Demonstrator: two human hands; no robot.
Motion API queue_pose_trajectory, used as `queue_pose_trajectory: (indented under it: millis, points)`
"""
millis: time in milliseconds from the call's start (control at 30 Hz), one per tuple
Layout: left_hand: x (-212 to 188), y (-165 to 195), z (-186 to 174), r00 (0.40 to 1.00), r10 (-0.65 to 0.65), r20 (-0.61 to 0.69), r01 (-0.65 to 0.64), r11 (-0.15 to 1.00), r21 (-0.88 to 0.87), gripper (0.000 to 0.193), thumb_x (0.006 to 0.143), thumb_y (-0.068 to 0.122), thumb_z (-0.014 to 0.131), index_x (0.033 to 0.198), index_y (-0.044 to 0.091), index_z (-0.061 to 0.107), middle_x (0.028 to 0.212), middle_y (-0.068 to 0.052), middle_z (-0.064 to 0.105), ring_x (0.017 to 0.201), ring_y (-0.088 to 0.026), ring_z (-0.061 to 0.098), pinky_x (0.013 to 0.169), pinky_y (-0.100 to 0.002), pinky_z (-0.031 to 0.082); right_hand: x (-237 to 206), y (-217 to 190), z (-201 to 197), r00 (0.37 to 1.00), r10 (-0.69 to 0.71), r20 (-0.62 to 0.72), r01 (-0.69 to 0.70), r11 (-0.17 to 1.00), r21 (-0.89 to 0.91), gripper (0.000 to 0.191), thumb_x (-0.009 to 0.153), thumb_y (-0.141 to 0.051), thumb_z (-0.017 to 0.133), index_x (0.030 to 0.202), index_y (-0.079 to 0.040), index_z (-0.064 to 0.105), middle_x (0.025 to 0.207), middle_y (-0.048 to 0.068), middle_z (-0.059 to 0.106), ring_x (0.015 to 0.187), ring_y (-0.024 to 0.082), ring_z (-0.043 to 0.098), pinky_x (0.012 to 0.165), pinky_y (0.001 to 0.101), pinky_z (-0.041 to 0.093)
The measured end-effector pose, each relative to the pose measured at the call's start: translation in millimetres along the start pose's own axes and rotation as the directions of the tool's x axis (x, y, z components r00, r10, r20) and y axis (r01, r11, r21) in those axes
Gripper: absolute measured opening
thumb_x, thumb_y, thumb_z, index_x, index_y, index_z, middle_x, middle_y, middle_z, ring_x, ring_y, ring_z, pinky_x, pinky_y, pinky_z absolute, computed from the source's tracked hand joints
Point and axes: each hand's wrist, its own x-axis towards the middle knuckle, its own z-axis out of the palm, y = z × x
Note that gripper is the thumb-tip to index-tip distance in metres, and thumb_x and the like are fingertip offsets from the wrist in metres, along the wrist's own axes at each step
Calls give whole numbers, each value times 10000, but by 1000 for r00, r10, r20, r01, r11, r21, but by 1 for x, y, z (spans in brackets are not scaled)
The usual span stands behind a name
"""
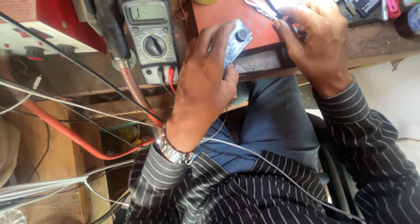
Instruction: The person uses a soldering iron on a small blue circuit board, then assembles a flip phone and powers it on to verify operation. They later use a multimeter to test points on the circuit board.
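A small silver phone part [238,42] is pinched by the left hand [203,82] at the top middle, on the red mat [227,9], so it is kept steady. The right hand [317,36] is pressed flat on the desk [376,38]. A grey meter [151,36] is kept close by.
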Motion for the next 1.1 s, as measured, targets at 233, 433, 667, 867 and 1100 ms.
queue_pose_trajectory:
  millis: [233,433,667,867,1100]
  points:
    - [36,-16,-8,980,127,150,-137,989,57,733,812,-137,605,1488,107,461,1410,-72,578,1155,-318,530,1073,-410,400,-4,11,-5,999,-33,-17,32,996,-83,104,1061,-29,744,1161,-4,725,924,115,595,946,294,579,844,401,467]
    - [51,-20,3,959,139,247,-155,987,50,852,684,-138,625,1483,129,499,1388,-53,590,1133,-334,473,1054,-409,372,-9,20,-9,1000,-25,-8,25,999,-41,157,1035,-26,741,1189,-2,725,917,116,554,955,298,550,846,409,461]
    - [58,-23,17,932,229,282,-257,964,67,659,723,-151,638,1329,107,666,1334,-29,605,1300,-313,460,1117,-471,313,-8,30,-9,1000,17,-12,-16,994,104,148,1028,12,725,1176,17,733,909,117,565,937,275,573,799,387,475]
    - [63,-28,21,931,232,283,-264,961,81,579,733,-158,642,1201,166,749,1329,5,620,1384,-319,430,1166,-482,283,-4,38,-6,993,118,-7,-113,963,245,166,1035,8,712,1199,22,736,977,113,599,821,188,578,713,313,481]
    - [66,-39,30,975,167,146,-182,979,96,368,810,-30,739,1075,219,800,1380,-7,592,1399,-315,413,1169,-518,280,2,40,7,989,145,-6,-142,977,157,156,1055,8,765,1207,38,746,906,107,586,775,187,538,691,314,443]
